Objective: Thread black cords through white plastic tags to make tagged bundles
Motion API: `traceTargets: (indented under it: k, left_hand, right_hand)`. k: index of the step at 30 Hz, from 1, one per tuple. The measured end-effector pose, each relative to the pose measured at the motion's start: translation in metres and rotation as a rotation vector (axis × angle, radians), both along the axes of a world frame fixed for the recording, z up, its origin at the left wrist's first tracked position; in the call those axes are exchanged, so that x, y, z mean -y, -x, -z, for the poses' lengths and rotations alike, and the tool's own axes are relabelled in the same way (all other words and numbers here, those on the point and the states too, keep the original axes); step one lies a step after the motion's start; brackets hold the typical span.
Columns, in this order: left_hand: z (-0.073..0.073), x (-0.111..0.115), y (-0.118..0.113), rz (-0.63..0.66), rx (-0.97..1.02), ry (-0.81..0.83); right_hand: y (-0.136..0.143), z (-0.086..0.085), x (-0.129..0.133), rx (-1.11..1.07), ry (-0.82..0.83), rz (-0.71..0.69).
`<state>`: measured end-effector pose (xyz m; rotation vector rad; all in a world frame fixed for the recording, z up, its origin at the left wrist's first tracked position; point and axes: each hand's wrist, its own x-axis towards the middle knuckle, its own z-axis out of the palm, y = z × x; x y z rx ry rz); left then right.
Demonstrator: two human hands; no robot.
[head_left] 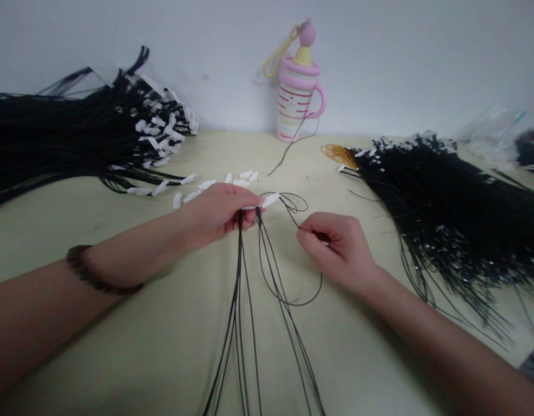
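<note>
Near the middle, my left hand (226, 209) pinches a white strip (271, 200) between thumb and fingers. Several thin black cords (237, 289) hang from the strip in two groups and run down toward the near edge of the view. To the right, my right hand (331, 245) is closed, thumb against forefinger, on one black cord (291, 215) that leads from the strip's right end. This cord makes small loops beside the strip, and another loop hangs below between the hands.
Loose white pieces (246, 175) lie behind my left hand. Large black cord bundles lie at the left (67, 133) and right (457, 202). A pink and white cup (292, 101) stands by the wall, near an orange coil (338, 154) and clear plastic bag (494, 138).
</note>
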<state>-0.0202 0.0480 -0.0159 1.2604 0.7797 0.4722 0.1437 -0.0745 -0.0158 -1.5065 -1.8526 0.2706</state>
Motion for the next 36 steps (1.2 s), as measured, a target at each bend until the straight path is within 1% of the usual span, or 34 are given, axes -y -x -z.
traceTargets:
  k: [4,11,20,26,31,36]
  left_hand:
    - [-0.0001,-0.0002,0.0003,0.001,0.001,-0.001]
    - [0.0031,-0.002,0.0004,0.021,0.011,-0.012]
    - [0.0019,-0.002,0.001,0.02,0.016,-0.006]
    - [0.0008,-0.0011,0.0004,0.009,0.007,-0.013]
    - [0.0,-0.0002,0.0003,0.009,-0.003,-0.02]
    - [0.0004,0.0004,0.0,0.006,0.013,-0.021]
  right_hand:
    - [-0.0001,0.0,-0.0003,0.016,0.016,-0.015]
    - [-0.0022,0.0023,-0.0019,0.022,0.013,0.021]
    - [-0.0017,0.0012,-0.0015,0.003,-0.001,0.031]
    - [-0.0014,0.0013,-0.0005,0.011,0.012,0.011]
    - [-0.0016,0.0007,-0.0008,0.005,0.003,0.027]
    - [-0.0019,0.0016,-0.0015,0.014,0.007,-0.003]
